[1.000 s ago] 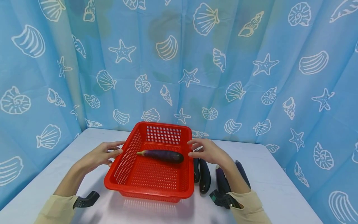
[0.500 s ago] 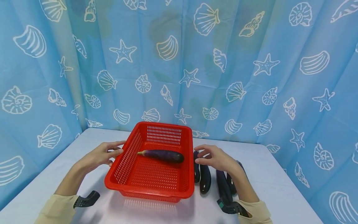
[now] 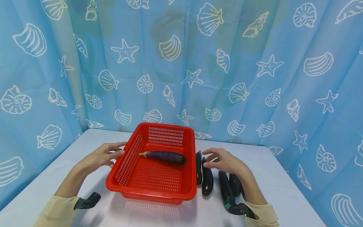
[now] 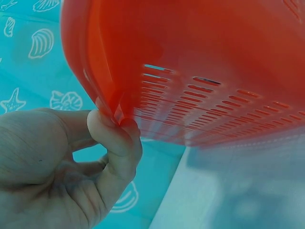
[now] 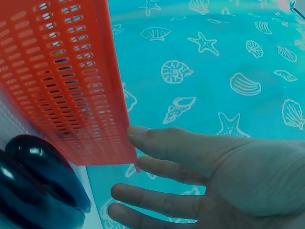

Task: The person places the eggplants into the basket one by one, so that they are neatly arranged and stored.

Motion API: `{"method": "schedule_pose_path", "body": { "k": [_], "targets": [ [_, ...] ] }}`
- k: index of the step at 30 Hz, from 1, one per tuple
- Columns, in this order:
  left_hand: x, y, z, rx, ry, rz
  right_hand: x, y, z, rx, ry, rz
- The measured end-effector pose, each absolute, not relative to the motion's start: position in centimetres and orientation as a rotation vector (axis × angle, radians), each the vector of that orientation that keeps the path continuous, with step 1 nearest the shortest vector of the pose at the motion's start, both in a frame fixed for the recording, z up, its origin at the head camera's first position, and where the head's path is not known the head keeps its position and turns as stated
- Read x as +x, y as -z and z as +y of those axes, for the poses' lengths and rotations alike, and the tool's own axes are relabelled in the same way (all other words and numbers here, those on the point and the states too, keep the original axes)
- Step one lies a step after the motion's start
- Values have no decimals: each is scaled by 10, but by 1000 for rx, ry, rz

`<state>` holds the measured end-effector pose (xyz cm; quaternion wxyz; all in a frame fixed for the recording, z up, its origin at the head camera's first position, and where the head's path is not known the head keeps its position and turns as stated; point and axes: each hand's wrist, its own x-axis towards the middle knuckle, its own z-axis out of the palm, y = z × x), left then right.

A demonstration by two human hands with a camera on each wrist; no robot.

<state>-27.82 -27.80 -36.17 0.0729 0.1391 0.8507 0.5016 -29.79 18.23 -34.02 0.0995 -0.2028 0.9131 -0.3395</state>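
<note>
A red plastic basket (image 3: 150,194) with slotted walls stands mid-table, and one dark purple eggplant (image 3: 165,157) lies across its floor. At the basket's left side, my left hand (image 3: 97,159) pinches the rim between thumb and fingers, as the left wrist view shows. My right hand (image 3: 225,161) hovers to the right of the basket with nothing in its grasp, its fingers apart and fairly straight in the right wrist view. Below and around that hand lie a slim eggplant (image 3: 199,173), an eggplant (image 3: 208,181) beside it, and a longer eggplant (image 3: 225,187) nearer the right forearm.
More eggplant (image 3: 234,184) shows beside the right forearm, partly hidden by it. The white table (image 3: 283,195) is backed by a blue curtain (image 3: 175,63) with shell and starfish prints. A black wrist strap (image 3: 88,201) shows at my left sleeve.
My right hand has moved off the basket's right rim, rightward over the eggplants. The left hand, basket and the eggplant inside it look unchanged.
</note>
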Motion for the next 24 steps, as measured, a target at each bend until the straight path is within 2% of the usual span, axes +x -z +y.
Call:
{"method": "schedule_pose_path", "body": {
  "k": [24],
  "targets": [
    [-276,360,-277,433,-1510,2546,-298,347,198,-428,759,2721]
  ]
}}
